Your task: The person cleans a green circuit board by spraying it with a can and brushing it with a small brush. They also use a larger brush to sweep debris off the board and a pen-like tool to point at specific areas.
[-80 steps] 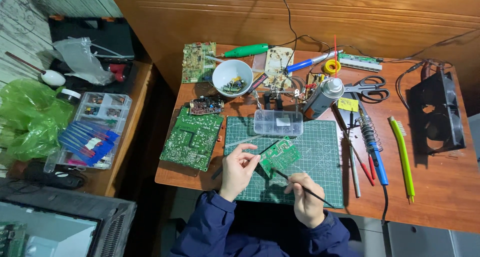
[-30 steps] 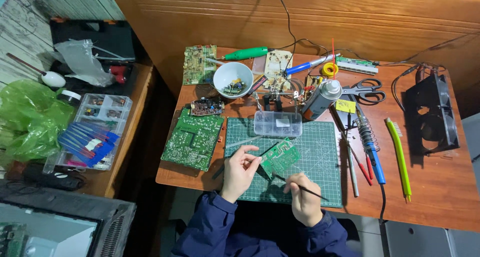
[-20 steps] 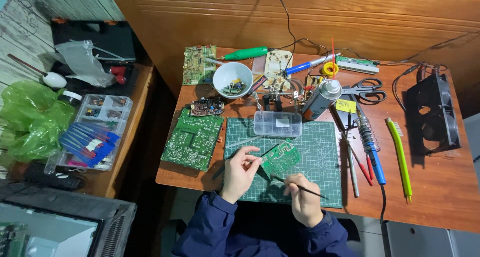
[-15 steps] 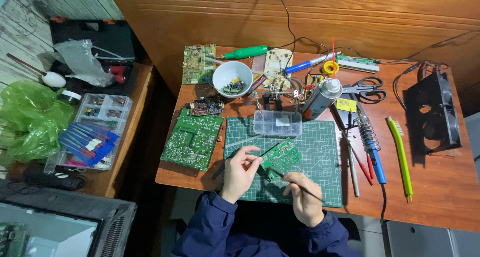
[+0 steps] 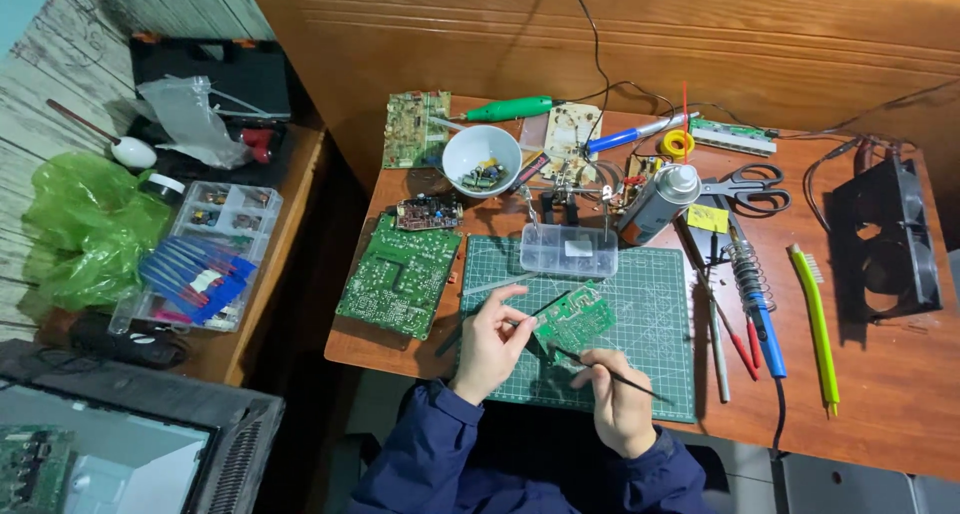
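A small green circuit board [image 5: 575, 317] lies tilted on the green cutting mat [image 5: 650, 304]. My left hand [image 5: 490, 336] pinches the board's left edge between thumb and fingers. My right hand [image 5: 618, 399] grips a thin dark pointed tool [image 5: 610, 372] like a pen, its tip touching the near edge of the board. Both sleeves are dark blue.
A larger green board [image 5: 398, 276] lies left of the mat. Behind it stand a clear parts box [image 5: 570, 250], a white bowl [image 5: 481, 160], a spray can [image 5: 660, 202], scissors [image 5: 745, 186] and a black fan [image 5: 885, 239]. A soldering iron [image 5: 752, 294] and a green tool [image 5: 815, 326] lie right.
The small board has shifted slightly under my left fingers, and the tool tip in my right hand has moved along its near edge. Otherwise the desk is unchanged.
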